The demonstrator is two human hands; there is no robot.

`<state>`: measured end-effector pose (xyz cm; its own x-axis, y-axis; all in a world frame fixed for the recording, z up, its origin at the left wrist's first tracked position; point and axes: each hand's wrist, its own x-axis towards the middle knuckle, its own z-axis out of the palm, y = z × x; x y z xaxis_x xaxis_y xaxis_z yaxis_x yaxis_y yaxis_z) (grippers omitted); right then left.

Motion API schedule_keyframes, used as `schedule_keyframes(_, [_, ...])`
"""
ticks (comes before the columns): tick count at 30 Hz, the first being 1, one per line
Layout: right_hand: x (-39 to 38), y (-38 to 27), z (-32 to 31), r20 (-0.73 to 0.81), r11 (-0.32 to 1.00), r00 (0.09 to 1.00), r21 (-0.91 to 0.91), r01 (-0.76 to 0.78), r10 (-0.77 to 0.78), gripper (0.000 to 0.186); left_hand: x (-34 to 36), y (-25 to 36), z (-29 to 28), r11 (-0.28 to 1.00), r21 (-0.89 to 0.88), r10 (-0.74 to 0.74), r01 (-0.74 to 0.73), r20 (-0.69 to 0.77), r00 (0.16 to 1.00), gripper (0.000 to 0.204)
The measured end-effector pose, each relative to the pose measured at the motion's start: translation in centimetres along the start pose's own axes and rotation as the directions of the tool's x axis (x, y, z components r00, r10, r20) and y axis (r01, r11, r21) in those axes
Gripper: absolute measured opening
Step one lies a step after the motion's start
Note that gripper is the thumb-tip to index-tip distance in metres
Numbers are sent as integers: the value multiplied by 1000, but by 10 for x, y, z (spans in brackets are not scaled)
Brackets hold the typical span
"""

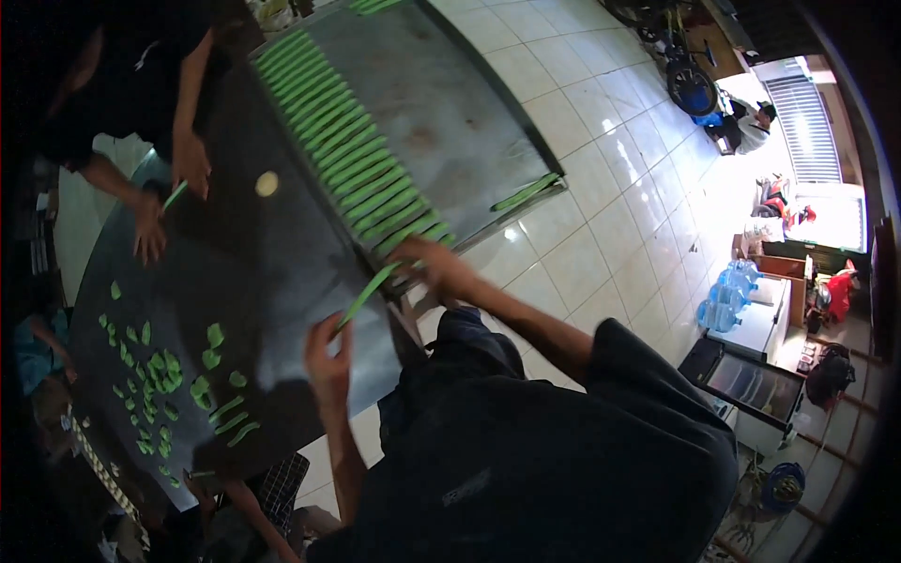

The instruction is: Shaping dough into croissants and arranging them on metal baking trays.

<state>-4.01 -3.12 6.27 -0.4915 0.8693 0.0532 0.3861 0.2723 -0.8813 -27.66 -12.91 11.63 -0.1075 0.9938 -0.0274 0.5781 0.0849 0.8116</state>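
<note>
A long, thin green dough-like strip (364, 298) stretches between my hands. My left hand (328, 361) pinches its lower end above the edge of the dark metal table (314, 244). Up at the other end, my right hand (437, 270) has its fingers on the strip, close to the near corner of a metal tray (450, 113). That tray holds several parallel green strips (338, 150) along its left side and a separate piece (524, 191) at its right corner. Several small green lumps (165, 373) and short rolls (228, 409) lie on the table's lower left part.
A co-worker's hands (148, 225) work a green piece at upper left, near a pale disc (267, 184); other people's arms (260, 516) show at left and bottom. A tiled floor (601, 216) lies rightward, with blue water jugs (727, 298), a bicycle (693, 89) and a seated person (751, 131).
</note>
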Motion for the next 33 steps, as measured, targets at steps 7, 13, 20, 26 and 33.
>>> schedule_keyframes(7, [-41,95,-215,-218,825,964,-511,-244,150,17,101,80,211,988,-51,153,-146,154,976,16])
schedule_keyframes(13, [-43,136,-251,-244,794,955,-541,-276,166,17,127,90,266,961,95,245,-260,145,959,15])
schedule_keyframes(20, [-44,162,-245,-155,716,970,-654,-244,189,20,130,88,279,949,166,242,-267,159,957,16])
schedule_keyframes(26, [-37,140,-239,-198,647,960,-710,-280,198,29,126,75,291,938,102,311,-332,175,934,22])
schedule_keyframes(33, [-39,130,-206,43,716,975,-686,-130,219,39,104,70,283,872,306,351,-382,153,924,36])
